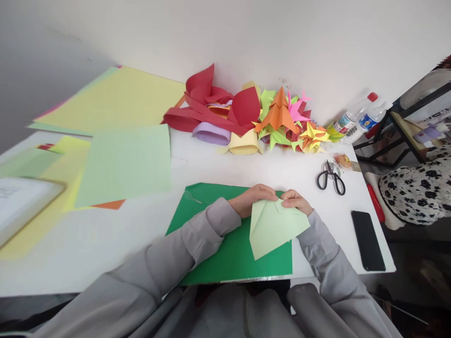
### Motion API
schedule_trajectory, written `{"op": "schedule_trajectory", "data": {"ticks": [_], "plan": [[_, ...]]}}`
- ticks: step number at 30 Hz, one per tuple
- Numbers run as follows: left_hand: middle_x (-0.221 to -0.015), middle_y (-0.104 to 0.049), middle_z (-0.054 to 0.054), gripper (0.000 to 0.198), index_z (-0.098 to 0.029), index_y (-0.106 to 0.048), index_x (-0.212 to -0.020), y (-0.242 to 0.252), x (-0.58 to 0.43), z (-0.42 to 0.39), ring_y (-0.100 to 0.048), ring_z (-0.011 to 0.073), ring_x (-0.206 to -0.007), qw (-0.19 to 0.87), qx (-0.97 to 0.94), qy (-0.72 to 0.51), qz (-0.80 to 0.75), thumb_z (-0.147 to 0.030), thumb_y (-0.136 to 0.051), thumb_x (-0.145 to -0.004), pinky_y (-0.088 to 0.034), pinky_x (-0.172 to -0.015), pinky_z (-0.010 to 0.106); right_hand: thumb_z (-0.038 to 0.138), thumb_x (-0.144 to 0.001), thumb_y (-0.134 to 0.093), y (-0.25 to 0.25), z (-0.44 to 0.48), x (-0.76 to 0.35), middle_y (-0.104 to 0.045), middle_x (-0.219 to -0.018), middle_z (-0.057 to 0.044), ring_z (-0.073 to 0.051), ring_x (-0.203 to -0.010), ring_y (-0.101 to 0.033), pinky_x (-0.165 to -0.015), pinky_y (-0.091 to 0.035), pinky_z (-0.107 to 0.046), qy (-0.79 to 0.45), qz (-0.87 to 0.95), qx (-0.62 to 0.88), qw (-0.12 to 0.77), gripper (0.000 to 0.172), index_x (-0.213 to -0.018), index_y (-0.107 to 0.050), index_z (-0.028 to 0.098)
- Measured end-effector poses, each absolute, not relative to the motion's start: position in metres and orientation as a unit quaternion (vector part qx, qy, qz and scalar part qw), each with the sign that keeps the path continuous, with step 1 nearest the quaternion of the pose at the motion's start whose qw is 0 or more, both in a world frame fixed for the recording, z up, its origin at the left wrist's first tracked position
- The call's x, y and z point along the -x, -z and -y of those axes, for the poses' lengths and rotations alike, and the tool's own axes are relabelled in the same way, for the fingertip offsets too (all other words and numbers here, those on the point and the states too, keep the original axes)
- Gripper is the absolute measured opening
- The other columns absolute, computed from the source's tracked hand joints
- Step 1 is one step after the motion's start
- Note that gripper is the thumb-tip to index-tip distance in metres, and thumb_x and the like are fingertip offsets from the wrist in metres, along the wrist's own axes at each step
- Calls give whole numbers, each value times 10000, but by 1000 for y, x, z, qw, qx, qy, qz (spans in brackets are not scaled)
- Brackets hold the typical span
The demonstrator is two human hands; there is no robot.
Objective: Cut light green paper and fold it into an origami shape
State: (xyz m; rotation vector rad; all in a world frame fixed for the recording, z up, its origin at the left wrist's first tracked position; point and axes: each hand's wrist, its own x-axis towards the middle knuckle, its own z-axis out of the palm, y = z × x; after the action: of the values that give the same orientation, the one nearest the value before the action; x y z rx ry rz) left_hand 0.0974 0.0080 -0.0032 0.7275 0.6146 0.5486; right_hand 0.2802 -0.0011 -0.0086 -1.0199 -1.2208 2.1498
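Between my hands is a pale green sheet of paper, partly folded, with creases near its top edge. My left hand pinches that edge from the left, fingers closed. From the right, my right hand grips the same edge, with the thumb on the near side. The fingertips behind the paper are hidden. Below the paper lies a green board at the table's front edge, with my left forearm across it.
Folded paper stars and planes pile up by the wall beside red paper pieces. Coloured sheets spread over the left. Scissors, a phone and plastic bottles stand or lie right. A person in patterned clothing is beyond.
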Motion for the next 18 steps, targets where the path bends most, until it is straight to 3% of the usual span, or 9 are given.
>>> {"op": "schedule_trajectory", "data": {"ticks": [5,8,12,18], "plan": [[-520,-598,28,427,-141,-641,-684,2,-90,-12,-573,180,-512,892,-187,-317,-261,-567,-607,-679,-458,-544,295,400,-539,-767,8,3,-276,-474,-406,45,-73,-358,-359,-360,-252,-211,-731,385,415,379,346,-456,-522,170],[-715,-700,84,456,-112,-671,-915,6,-88,-13,-662,251,-723,885,-174,-351,-253,-517,-574,-732,-504,-694,336,403,-565,-769,6,5,-268,-440,-411,56,-70,-379,-332,-381,-240,-214,-671,378,440,462,391,-445,-469,182],[-902,-721,108,462,-110,-643,-1060,7,-89,-13,-658,277,-901,871,-182,-389,-238,-440,-596,-740,-500,-795,356,413,-638,-744,9,6,-260,-351,-424,73,-64,-410,-267,-407,-200,-220,-584,404,477,518,449,-450,-407,185],[-1049,-688,132,697,-161,-630,-1103,0,-95,-8,-593,325,-1067,835,-220,-457,-214,-695,-566,-658,-481,-846,417,484,-755,-636,20,4,-258,-331,-506,61,-88,-492,-281,-468,-248,-235,-435,465,524,566,428,-525,-427,190]]}}
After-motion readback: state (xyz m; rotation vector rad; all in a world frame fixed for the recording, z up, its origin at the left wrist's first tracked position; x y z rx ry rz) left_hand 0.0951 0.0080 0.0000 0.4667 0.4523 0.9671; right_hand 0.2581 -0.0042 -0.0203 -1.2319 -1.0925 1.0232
